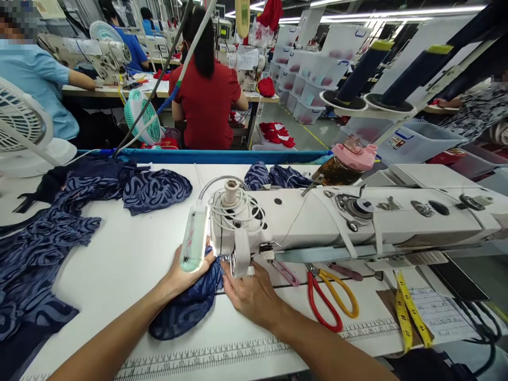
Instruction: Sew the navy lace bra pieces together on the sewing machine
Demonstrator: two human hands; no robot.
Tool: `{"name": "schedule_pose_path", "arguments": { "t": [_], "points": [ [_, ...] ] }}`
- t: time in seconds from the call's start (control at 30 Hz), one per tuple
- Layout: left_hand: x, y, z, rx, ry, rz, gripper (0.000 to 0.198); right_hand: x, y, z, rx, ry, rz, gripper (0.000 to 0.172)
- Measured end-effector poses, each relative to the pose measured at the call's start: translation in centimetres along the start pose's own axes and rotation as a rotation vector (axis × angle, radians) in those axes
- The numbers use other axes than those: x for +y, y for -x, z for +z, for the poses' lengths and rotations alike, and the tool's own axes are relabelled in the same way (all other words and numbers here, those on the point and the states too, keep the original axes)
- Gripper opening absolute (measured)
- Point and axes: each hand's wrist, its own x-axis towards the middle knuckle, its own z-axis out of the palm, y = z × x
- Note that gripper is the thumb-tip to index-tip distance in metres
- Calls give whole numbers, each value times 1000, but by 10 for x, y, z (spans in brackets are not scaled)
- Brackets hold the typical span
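Note:
A navy patterned fabric piece (pixel 184 307), rounded like a cup, lies partly under the head of a white sewing machine (pixel 301 211). On its left side, my left hand (pixel 188 272) grips the fabric close to the needle area; a small work lamp (pixel 194 238) hides some of the fingers. From the right, my right hand (pixel 254 293) pinches the fabric's edge beside the needle area, its fingertips partly behind the machine head. The needle itself cannot be made out.
More navy patterned fabric (pixel 43 254) is heaped at the left. Scissors with red and yellow handles (pixel 333 296), a yellow tape measure (pixel 407 312) and a paper sheet (pixel 440 315) lie right. A pink-lidded bottle (pixel 349 161) stands behind the machine. Co-workers sit beyond the blue edge.

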Motion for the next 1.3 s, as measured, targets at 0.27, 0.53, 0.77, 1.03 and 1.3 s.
{"name": "schedule_pose_path", "arguments": {
  "t": [0.27,0.53,0.77,1.03,1.3],
  "points": [
    [-2,-8,1,-17,-39,-5,24,18,-6,-8,324,-68,73,12],
    [-5,-9,1,-61,-60,-69,22,24,0,-1,344,15,90,21],
    [0,-13,0,-75,-75,-64,17,24,-2,5,361,17,110,22],
    [17,-6,-4,-95,-121,-52,12,22,-4,0,355,19,122,27],
    [27,1,-3,-93,-161,-63,15,16,-4,-2,245,-80,0,16]
  ]
}}
